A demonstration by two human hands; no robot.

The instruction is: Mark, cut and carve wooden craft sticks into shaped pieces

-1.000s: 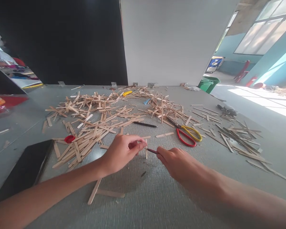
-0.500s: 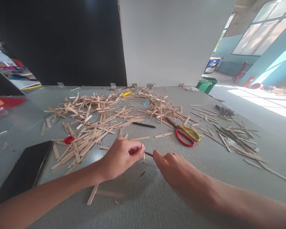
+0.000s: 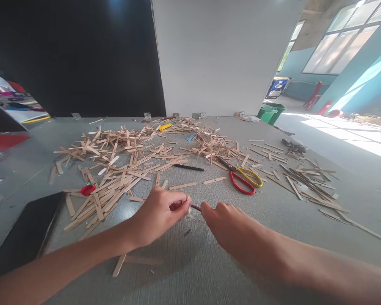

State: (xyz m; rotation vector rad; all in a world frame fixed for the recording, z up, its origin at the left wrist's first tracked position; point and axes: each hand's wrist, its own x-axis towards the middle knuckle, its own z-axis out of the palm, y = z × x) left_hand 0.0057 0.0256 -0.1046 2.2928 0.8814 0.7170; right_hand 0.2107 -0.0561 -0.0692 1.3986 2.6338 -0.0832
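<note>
My left hand [image 3: 165,212] is closed in a pinch over the table, its fingertips against the end of a thin dark rod [image 3: 196,207]. A small pale wooden piece [image 3: 189,209], which looks like part of a craft stick, shows just under those fingertips; most of it is hidden. My right hand [image 3: 225,218] is wrapped round the other end of the rod, whose handle the fingers cover. Beyond the hands lie loose craft sticks [image 3: 183,185], a black pen [image 3: 189,167] and scissors [image 3: 246,180] with one red and one yellow handle.
Heaps of craft sticks [image 3: 114,199] spread over the grey table [image 3: 184,275]. A black phone-like slab [image 3: 25,228] lies at left, near a red ring [image 3: 87,189]. Thin strips [image 3: 307,186] lie at right. A black panel [image 3: 82,55] and a white panel [image 3: 212,55] stand behind.
The whole view has shifted slightly, with the table things a little further left. Both hands keep their hold, and their fingertips stay close together around the rod.
</note>
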